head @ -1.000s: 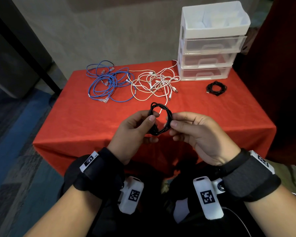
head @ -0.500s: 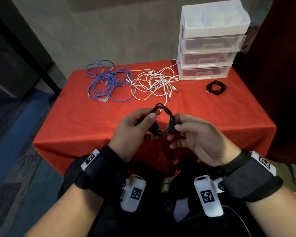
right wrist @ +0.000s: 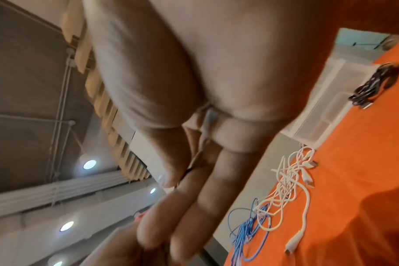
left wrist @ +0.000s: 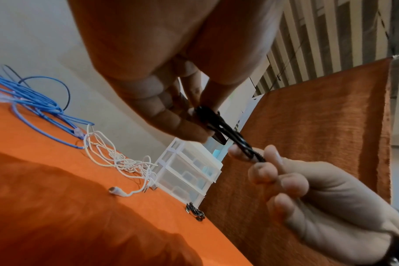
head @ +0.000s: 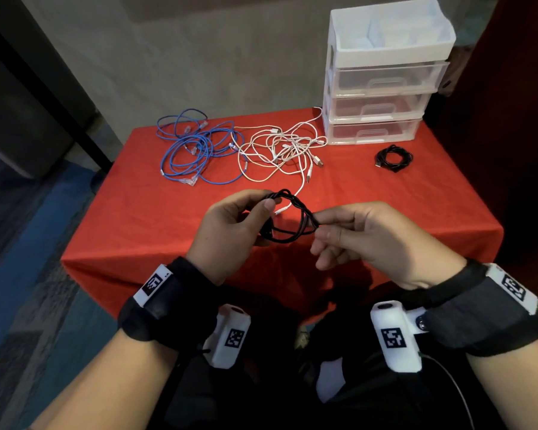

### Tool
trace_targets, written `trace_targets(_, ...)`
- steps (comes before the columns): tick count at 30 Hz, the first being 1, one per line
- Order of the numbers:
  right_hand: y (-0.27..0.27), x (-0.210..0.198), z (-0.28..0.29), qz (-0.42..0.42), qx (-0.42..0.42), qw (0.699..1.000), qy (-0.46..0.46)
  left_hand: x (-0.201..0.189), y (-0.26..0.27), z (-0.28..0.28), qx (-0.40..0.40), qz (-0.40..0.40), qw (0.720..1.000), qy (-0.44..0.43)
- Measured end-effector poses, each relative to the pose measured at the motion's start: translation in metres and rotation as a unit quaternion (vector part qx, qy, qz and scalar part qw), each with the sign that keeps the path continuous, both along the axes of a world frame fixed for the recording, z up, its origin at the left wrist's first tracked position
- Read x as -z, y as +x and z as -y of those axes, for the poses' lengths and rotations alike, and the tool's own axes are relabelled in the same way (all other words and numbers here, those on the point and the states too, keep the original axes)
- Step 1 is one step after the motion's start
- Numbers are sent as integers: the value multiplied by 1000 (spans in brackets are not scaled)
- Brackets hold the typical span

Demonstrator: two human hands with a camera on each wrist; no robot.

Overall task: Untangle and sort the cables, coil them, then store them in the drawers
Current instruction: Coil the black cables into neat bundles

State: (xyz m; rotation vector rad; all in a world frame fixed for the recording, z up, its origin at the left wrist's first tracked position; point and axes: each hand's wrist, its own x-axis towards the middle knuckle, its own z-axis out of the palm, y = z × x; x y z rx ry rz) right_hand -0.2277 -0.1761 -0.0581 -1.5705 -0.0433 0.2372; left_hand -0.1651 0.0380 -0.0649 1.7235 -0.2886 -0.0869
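Note:
A small coil of black cable (head: 288, 217) hangs in the air above the red table (head: 156, 218), held between both hands. My left hand (head: 230, 226) grips its left side between thumb and fingers (left wrist: 185, 126). My right hand (head: 364, 234) pinches the right side of the loops (left wrist: 251, 151) with thumb and forefinger, its other fingers loosely curled. A second coiled black cable (head: 393, 157) lies by the drawer unit (head: 379, 88). Tangled white cables (head: 280, 153) and blue cables (head: 196, 150) lie further back.
The white three-drawer unit stands at the table's back right, its drawers closed, with an open tray on top (head: 392, 35). A dark red curtain (head: 510, 119) hangs right of the table. Bare red cloth lies between the hands and the tangles.
The black coil has been pulled wider and flatter. My right hand slid to the right along the loops and now pinches their right end; the left hand rose slightly.

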Motion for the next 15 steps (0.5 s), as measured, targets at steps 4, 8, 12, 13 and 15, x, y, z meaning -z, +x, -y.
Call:
trace_targets(4,3,7,1,19,-10,998,-63,1,-5,8,-3,-4,1000,4)
trace_targets(8,4,15,-12,92,22,975,-200,3,-8,17,0,7,1000,9)
trace_targets(12,8,12,-23,57,88,992,-74,3,-10,16,19,18,1000,8)
trace_targets(13,9,12,-23,47,91,993,-55,2,-11,14,34,2,999,0)
trace_targets(15,11,13,-21,23,81,996,-26,0,-12,8,88,-62,994,-34)
